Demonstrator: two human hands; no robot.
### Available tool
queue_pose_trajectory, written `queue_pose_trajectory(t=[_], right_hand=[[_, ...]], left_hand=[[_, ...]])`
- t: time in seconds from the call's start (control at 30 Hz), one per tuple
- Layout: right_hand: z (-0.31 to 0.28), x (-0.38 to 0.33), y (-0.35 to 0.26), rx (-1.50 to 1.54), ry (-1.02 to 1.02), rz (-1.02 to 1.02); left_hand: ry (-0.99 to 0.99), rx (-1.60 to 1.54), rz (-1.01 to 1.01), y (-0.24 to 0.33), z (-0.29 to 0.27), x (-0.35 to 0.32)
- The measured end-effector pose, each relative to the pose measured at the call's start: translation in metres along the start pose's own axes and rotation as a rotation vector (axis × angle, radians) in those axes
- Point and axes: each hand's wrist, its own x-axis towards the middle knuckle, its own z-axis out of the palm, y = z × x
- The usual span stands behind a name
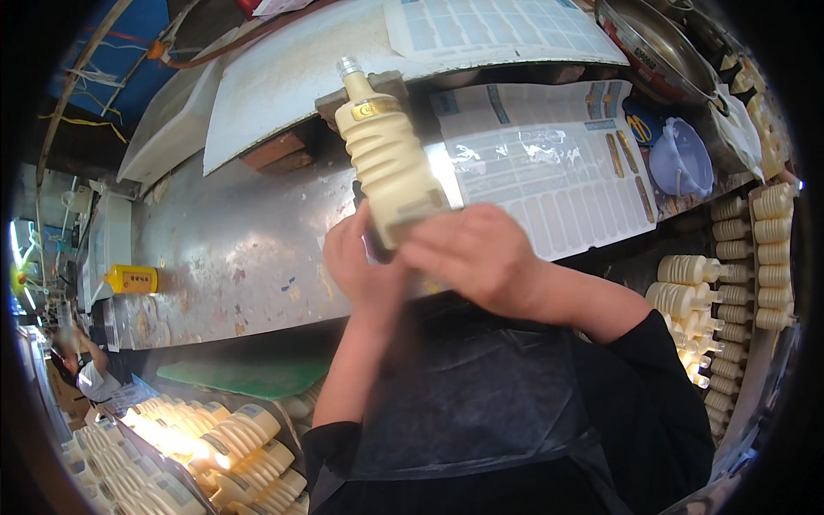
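A cream bottle (384, 159) with a ridged body and a gold band at its shoulder lies tilted over the metal bench, its clear neck pointing away from me. Its shoulder rests on a dark block (390, 86). My left hand (356, 266) closes around the base from the left. From the right, my right hand (481, 257) presses closed fingers against the lower end, beside a greyish patch on the bottle. Motion blurs the fingertips, and the bottle's underside is hidden. To the right lies a sheet of clear and gold labels (549, 163).
A lilac bucket (681, 159) and a large pan (657, 43) stand at the back right. Many similar bottles (249, 433) fill the lower left, with more stacked bottles (687, 296) on the right. A yellow container (133, 279) sits at the bench's left. Another person (94, 373) is far left.
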Motion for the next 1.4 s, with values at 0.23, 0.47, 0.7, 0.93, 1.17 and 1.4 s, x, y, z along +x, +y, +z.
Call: queue_pose_trajectory(t=[0.23,0.47,0.7,0.93,1.17,1.4], right_hand=[[0.001,0.016,-0.004,-0.025,-0.012,0.044],[0.011,-0.004,0.009,0.147,-0.023,0.512],[0.023,-0.029,0.051,0.356,0.127,0.977],[0.021,0.062,0.063,0.351,0.276,0.752],[0.051,0.076,0.088,0.329,0.12,0.874],[0.084,0.016,0.126,0.815,0.291,1.188]], left_hand=[[0.017,0.025,0.036,-0.002,0.002,-0.003],[-0.046,0.023,-0.029,-0.008,-0.006,-0.006],[-0.195,-0.17,-0.182,-0.032,-0.024,0.004],[-0.153,-0.383,-0.293,-0.023,0.004,0.085],[-0.329,-0.54,-0.683,-0.026,0.028,0.132],[-0.261,-0.765,-0.693,-0.033,0.037,0.125]])
